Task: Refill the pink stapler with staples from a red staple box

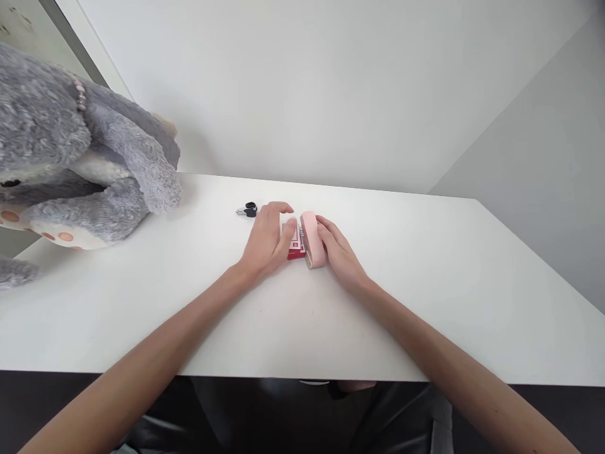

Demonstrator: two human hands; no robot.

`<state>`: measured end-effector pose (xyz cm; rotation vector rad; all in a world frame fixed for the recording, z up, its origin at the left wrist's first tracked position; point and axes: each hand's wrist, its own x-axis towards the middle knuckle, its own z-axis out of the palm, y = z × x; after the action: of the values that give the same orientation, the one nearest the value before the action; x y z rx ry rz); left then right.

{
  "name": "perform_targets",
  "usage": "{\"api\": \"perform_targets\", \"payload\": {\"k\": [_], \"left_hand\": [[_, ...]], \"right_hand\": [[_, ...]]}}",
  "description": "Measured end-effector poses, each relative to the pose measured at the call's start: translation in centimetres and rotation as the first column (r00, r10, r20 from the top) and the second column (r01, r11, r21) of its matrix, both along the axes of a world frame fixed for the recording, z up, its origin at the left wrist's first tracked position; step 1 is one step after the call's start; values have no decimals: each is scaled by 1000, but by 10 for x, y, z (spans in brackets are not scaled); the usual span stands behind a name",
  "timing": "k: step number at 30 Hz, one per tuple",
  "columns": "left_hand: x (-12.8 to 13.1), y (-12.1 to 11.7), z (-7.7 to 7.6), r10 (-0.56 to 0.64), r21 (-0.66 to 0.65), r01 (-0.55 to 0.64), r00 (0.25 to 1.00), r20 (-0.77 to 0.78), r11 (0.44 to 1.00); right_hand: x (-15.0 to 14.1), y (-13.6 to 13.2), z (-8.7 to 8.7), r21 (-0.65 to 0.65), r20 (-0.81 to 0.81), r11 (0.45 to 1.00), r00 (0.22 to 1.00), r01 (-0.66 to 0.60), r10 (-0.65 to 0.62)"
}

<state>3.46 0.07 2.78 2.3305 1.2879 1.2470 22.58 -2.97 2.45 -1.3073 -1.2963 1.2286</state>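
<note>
On the white table, a pink stapler (314,241) stands with its long side toward my left hand. My right hand (339,251) grips it from the right, thumb against its side and fingers around the far end. Just left of the stapler lie small red-and-white boxes (296,244), stacked and close against it. My left hand (267,238) is beside these boxes, its thumb over their left part and its fingers apart and curved beyond them. The hand partly hides the boxes. Beyond the left hand lies a small black-handled metal tool (247,209), apparently a staple remover.
A large grey plush toy (94,151) sits at the table's left end. A white wall (302,94) rises behind the white table (425,271), and a grey wall (543,145) stands at the right. The table's front edge runs below my forearms.
</note>
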Motion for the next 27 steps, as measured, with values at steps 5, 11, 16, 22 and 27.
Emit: {"api": "perform_targets", "payload": {"k": [5, 11, 16, 22, 27], "left_hand": [[-27, 3, 8, 48, -97, -54, 997, -62, 994], [-25, 1, 13, -32, -412, 74, 994, 108, 908], [-15, -6, 13, -93, -473, 163, 982, 166, 866], [-19, -1, 9, -80, -306, 101, 994, 81, 947], [-31, 2, 10, -202, -335, 166, 977, -74, 927]], "right_hand": [[4, 4, -7, 69, 24, 997, 999, 38, -40], [8, 9, -15, 73, 32, 993, 995, 89, -92], [5, 6, -12, 110, 80, 990, 992, 85, -94], [6, 7, -14, 136, 122, 990, 991, 39, -56], [7, 6, -13, 130, 140, 991, 989, 23, -41]]}}
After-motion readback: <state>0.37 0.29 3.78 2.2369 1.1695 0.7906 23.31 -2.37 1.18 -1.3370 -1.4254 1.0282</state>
